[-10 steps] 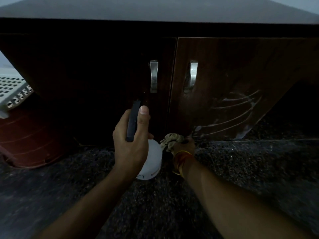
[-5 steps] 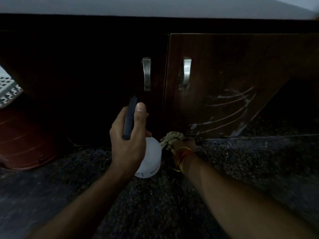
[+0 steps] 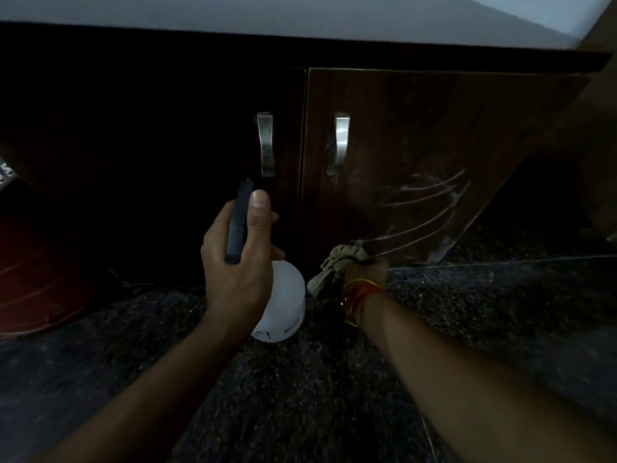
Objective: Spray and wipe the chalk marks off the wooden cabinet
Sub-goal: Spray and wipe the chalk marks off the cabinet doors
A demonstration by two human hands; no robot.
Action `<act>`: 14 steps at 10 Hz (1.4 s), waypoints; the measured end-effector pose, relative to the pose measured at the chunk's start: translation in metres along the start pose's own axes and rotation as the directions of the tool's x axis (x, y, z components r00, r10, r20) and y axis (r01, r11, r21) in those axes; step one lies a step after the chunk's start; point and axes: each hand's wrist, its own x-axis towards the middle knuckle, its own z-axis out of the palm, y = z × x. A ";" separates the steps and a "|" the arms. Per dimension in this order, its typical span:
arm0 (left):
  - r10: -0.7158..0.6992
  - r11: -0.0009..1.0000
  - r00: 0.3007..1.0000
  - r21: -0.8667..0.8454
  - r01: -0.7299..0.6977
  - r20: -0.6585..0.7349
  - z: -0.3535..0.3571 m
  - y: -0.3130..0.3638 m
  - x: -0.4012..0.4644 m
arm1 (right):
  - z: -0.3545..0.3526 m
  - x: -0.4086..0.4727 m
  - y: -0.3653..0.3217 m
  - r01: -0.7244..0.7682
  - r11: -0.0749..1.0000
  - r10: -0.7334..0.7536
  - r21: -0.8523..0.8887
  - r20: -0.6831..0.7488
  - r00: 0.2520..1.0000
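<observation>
While the left hand (image 3: 238,262) grips a white spray bottle (image 3: 283,305) at frame centre, the right hand (image 3: 365,270) clutches a cloth (image 3: 337,262) against the cabinet's (image 3: 417,128) bottom edge. Chalk marks (image 3: 430,212) streak the right door, centre-right.

Both forearms are bare, with no sleeves in view, and the right wrist (image 3: 359,297) wears a bunch of red and yellow thread bands.

Left hand (image 3: 233,272) grips spray bottle (image 3: 283,305); right hand (image 3: 365,270) presses cloth (image 3: 337,262) against cabinet (image 3: 400,135).
</observation>
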 end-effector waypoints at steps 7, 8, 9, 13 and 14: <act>0.004 1.000 1.000 -0.027 -0.004 0.018 0.019 0.007 -0.004 | -0.022 -0.025 -0.042 0.436 0.886 -0.463 -0.154 -0.291 0.837; 0.012 0.999 0.999 -0.037 -0.011 0.040 0.024 0.006 -0.005 | -0.026 -0.025 -0.040 0.404 0.903 -0.428 -0.144 -0.253 0.867; 0.013 0.999 0.998 -0.035 -0.011 0.061 0.027 0.004 -0.008 | -0.027 -0.023 -0.031 0.281 0.948 -0.306 -0.147 -0.193 0.932; 0.010 0.999 0.998 -0.035 -0.008 0.060 0.034 0.013 -0.015 | -0.015 -0.055 -0.068 0.719 0.650 -0.759 -0.247 -0.256 0.598; 0.012 0.999 0.998 -0.049 -0.009 0.059 0.034 0.016 -0.015 | -0.005 -0.047 -0.034 0.679 0.621 -0.751 -0.391 -0.049 0.659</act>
